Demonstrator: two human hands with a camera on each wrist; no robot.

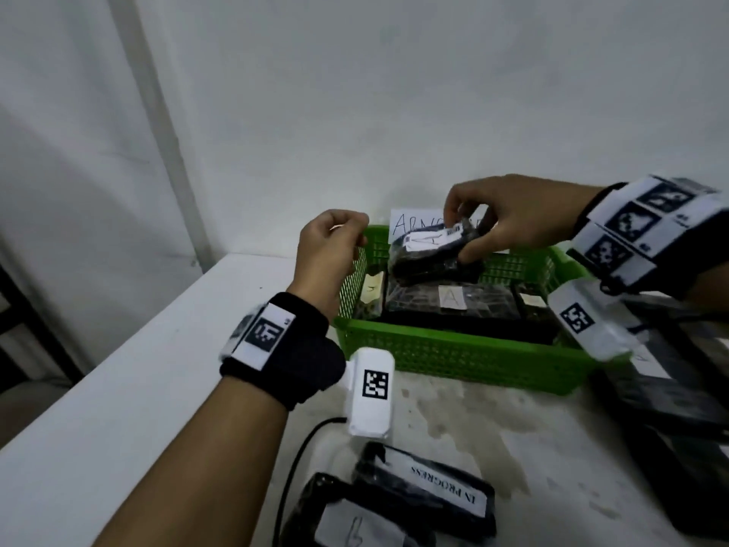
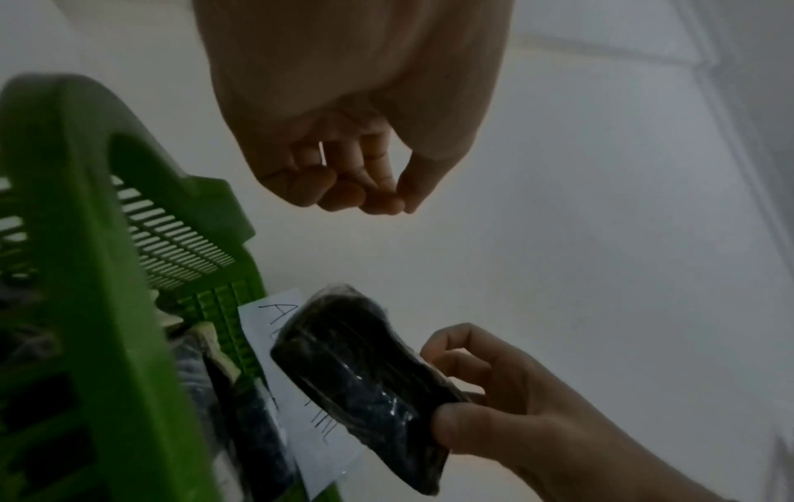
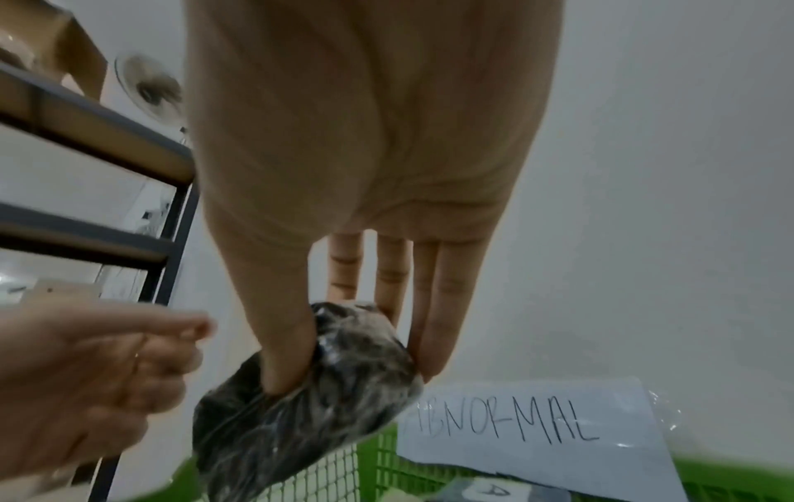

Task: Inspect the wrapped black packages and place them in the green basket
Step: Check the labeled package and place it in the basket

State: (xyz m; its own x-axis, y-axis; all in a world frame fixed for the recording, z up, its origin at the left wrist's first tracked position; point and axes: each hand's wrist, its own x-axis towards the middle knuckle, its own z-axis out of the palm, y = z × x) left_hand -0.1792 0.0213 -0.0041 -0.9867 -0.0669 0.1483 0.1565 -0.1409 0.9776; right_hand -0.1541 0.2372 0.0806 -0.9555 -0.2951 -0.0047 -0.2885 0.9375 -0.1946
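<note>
My right hand point(image 1: 479, 227) grips a wrapped black package point(image 1: 432, 254) with a white label, held above the green basket point(image 1: 453, 357). In the right wrist view the thumb and fingers point(image 3: 447, 305) pinch that package point(image 3: 301, 407) from both sides. The left wrist view shows the package point(image 2: 365, 380) in the right hand point(image 2: 515, 407) beside the basket's rim point(image 2: 77, 237). My left hand point(image 1: 331, 246) hovers at the basket's left wall, fingers loosely curled point(image 2: 343, 190), holding nothing. Several wrapped packages marked "A" point(image 1: 449, 302) lie inside the basket.
A paper sign reading "ABNORMAL" point(image 3: 537, 431) leans at the basket's back against the wall. More black packages lie at the table's front point(image 1: 426, 503) and right point(image 1: 670, 408), one labelled "IN PROGRESS". A black cable point(image 1: 292, 467) runs near my left forearm. A metal shelf point(image 3: 107, 163) stands to the left.
</note>
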